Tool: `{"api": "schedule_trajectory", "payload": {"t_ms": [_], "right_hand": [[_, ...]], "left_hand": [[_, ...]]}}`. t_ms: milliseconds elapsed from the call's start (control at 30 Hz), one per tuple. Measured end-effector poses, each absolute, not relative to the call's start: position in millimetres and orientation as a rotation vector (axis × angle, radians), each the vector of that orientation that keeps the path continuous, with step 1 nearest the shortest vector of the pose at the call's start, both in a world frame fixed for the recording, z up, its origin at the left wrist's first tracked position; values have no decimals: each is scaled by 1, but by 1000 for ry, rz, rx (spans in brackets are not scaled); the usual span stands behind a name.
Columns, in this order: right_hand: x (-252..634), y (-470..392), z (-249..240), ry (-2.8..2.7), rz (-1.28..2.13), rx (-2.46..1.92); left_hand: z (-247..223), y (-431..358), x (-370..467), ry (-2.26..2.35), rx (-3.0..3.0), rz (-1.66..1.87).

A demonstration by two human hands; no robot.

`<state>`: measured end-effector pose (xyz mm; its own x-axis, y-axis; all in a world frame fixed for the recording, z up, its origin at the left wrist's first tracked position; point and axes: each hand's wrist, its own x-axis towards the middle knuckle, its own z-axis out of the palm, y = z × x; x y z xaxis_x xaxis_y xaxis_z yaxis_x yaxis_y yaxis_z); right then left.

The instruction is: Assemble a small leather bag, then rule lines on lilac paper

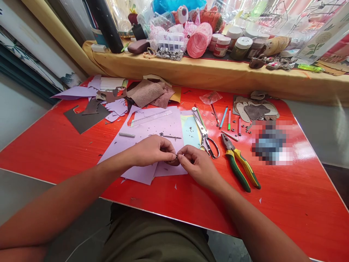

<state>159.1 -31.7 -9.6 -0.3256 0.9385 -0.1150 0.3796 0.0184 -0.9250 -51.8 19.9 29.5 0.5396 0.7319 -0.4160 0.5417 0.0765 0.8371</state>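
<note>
Both hands meet over lilac paper sheets (159, 125) on the red table (294, 182). Left hand (154, 151): thumb and forefinger drawn narrow, tips pinching a small dark piece (176, 156), the other fingers curled beneath. Right hand (200, 163): thumb and forefinger likewise narrow, tips at the same piece, close against the left fingertips. Piece sits between the two hands, held above the paper; mostly covered by fingers, exact form cannot be told. Just beyond the left hand, on the paper: a short metal rod (127, 135), a slim dark tool (171, 137), and farther off a clear ruler (151, 118), lying aslant. Right of the sheets: scissors (201, 126), handles toward the person and near the right hand; then pliers (230, 146) with yellow-green grips, handles spread. Brown pieces (148, 92) lie piled at the table's far side
</note>
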Motion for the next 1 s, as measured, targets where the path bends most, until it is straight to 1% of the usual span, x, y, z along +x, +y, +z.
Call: {"api": "schedule_trajectory", "payload": {"t_ms": [233,433,600,767,1000], "right_hand": [[159,-31,-10,-1742,1265,-1377],[158,-32,-6,-1710,1317,-1375],[158,-29,-13,-1673,1331,-1405],[161,-23,-21,-1509,1392,-1386],[160,-27,-11,-1441,1409,-1368]], "left_hand": [[30,22,-47,1091,1571,201],[30,22,-49,1057,1592,184],[22,32,-46,982,1495,169],[13,38,-37,960,1429,238],[24,22,-42,1058,1589,391]]}}
